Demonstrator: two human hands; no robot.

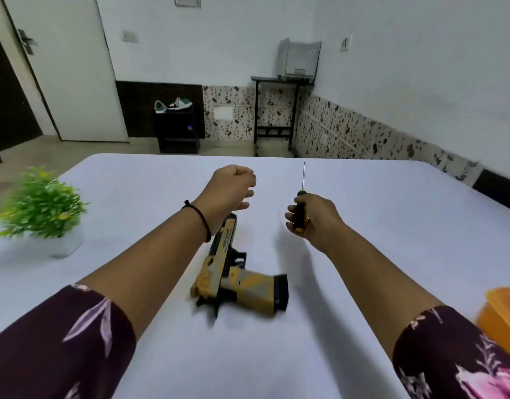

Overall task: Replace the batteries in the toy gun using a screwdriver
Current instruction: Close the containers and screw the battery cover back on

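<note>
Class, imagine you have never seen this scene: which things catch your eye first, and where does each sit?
A yellow and black toy gun lies on its side mid-table on the white table, with the left hand hovering over its barrel. To its right, the right hand grips a black and yellow screwdriver by the handle, shaft pointing away from the person. A green potted plant stands at the table's left edge.

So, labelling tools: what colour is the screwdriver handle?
Screwdriver handle: black and yellow, seen in head view.
</note>
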